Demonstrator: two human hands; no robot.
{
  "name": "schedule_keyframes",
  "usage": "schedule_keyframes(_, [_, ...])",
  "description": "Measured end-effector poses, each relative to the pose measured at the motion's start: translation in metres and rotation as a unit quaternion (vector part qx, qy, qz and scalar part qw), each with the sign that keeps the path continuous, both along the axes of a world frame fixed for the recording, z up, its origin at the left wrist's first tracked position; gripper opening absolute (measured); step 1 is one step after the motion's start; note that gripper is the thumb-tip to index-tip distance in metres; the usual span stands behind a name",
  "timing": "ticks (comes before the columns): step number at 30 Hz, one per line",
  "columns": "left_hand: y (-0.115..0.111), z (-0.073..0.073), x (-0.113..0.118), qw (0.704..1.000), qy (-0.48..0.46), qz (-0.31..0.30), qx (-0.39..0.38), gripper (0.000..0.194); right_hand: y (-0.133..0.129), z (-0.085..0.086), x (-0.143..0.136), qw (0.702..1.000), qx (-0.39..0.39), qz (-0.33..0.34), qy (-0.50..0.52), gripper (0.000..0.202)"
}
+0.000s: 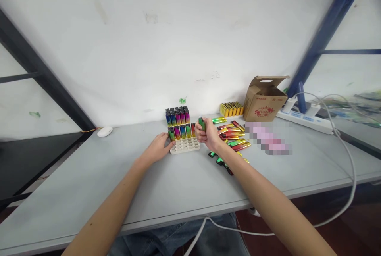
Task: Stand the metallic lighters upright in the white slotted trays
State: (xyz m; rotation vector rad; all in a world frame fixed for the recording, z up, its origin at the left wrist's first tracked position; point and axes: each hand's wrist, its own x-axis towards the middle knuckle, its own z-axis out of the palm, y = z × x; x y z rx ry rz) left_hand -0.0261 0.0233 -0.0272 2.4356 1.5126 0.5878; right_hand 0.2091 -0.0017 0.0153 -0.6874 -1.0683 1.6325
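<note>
A white lighter tray (185, 145) with rows of round-edged slots lies on the table; colourful lighters (183, 131) stand upright in its back row, while its front slots hold nothing. My left hand (157, 146) grips the tray's left end, thumb at the front corner and fingers farther back. Just above the tray's right side, my right hand (208, 135) is closed around a green lighter (202, 123), held roughly upright. Loose lighters (233, 133) in red, gold and green lie in a pile to the right, partly hidden by my right forearm.
Behind the tray stands a block of blue and purple lighters (177, 116). Farther right are a tray of yellow lighters (232, 109), an open cardboard box (262, 101), a pixelated pink item (268, 138) and a power strip (306, 120) with cables. A white round-edged device (105, 131) sits left.
</note>
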Motion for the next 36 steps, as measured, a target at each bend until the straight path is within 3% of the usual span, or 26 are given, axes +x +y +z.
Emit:
schedule_keyframes(6, [-0.001,0.001,0.000,1.000,0.001,0.002,0.002,0.036,-0.005,-0.001,-0.006,0.997,-0.007,0.063,-0.042,0.031])
schedule_keyframes(10, [0.000,0.000,-0.001,1.000,-0.011,-0.007,0.007,0.038,-0.012,-0.003,-0.014,0.994,0.047,0.076,-0.068,0.030])
schedule_keyframes(15, [-0.002,0.002,0.002,1.000,-0.017,-0.011,0.004,0.040,-0.015,-0.008,-0.020,0.980,0.118,0.035,-0.159,0.021])
schedule_keyframes(19, [-0.005,0.005,0.004,1.000,-0.029,-0.009,0.002,0.043,-0.009,-0.016,-0.019,0.926,0.275,-0.046,-0.256,0.020])
schedule_keyframes(21, [-0.005,0.007,0.004,0.998,-0.058,-0.013,-0.008,0.044,-0.005,-0.021,-0.019,0.899,0.318,-0.089,-0.287,0.018])
schedule_keyframes(27, [-0.009,0.012,0.007,0.993,-0.116,-0.024,-0.023,0.056,0.000,-0.032,-0.024,0.897,0.302,-0.128,-0.295,0.022])
schedule_keyframes(33, [-0.006,0.004,0.015,0.992,-0.122,0.033,0.030,0.050,0.002,-0.040,-0.031,0.872,0.314,-0.158,-0.340,0.024])
schedule_keyframes(36, [-0.003,0.001,0.017,0.990,-0.127,0.043,0.044,0.048,0.002,-0.042,-0.032,0.859,0.309,-0.188,-0.364,0.037])
